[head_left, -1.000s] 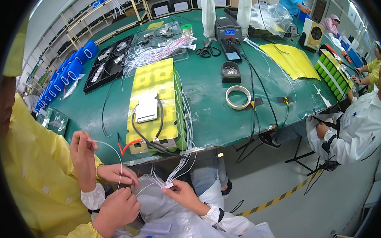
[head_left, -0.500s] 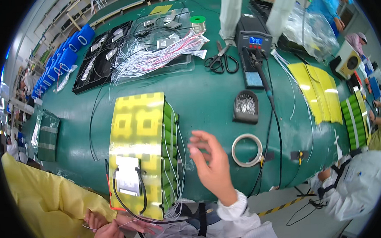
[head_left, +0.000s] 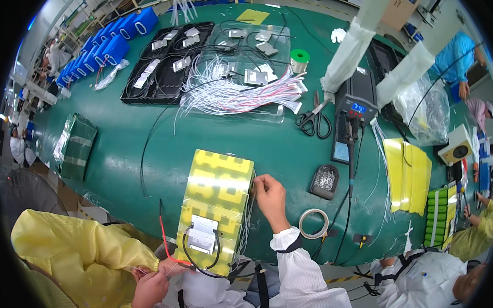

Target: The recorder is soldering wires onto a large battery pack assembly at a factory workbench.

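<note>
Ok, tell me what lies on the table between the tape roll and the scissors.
In the head view, a small dark tray of metal wool sits between the tape roll and the scissors.

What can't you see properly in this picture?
Head view:
- Left hand: no sign of it; a person's yellow sleeve fills that corner.
- Right hand at the yellow battery pack: its fingertips curl out of sight.
- Thin white wires beside the pack: too fine to count.
- Bottom edge cuts off the forearm.
</note>
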`<state>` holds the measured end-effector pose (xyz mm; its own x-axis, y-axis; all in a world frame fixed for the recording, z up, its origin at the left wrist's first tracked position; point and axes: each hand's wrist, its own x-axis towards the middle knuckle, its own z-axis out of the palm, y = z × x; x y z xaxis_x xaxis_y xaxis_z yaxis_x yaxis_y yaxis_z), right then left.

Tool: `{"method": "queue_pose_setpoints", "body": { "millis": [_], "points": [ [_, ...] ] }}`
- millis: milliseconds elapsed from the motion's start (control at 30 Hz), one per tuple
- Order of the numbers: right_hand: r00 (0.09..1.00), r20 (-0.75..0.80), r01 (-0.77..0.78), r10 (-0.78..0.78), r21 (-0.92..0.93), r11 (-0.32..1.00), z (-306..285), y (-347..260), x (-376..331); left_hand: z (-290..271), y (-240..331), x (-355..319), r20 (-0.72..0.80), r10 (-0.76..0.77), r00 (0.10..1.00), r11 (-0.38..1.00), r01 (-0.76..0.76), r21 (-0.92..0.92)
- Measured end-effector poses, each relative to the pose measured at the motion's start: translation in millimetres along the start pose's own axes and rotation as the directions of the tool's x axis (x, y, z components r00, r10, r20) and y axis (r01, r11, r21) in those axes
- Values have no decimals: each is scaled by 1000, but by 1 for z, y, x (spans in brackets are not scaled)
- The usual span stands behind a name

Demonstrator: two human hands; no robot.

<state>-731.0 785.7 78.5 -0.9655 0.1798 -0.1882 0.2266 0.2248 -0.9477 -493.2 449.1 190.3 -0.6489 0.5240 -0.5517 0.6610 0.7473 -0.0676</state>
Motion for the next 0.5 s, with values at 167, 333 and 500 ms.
{"method": "queue_pose_setpoints", "body": {
  "millis": [167,333,500],
  "points": [
    [998,56,-56,35,438,897,-6,-21,14,121,11,-45,-181,-147,972,986,159,55],
    [991,130,-87,29,465,881,-10,-40,18,19,6,-15,-402,-272,875,953,301,12],
    [943,306,-276,128,509,816,-14,-44,26,13,10,-16,-467,-166,869,973,220,64]
  ]
}}
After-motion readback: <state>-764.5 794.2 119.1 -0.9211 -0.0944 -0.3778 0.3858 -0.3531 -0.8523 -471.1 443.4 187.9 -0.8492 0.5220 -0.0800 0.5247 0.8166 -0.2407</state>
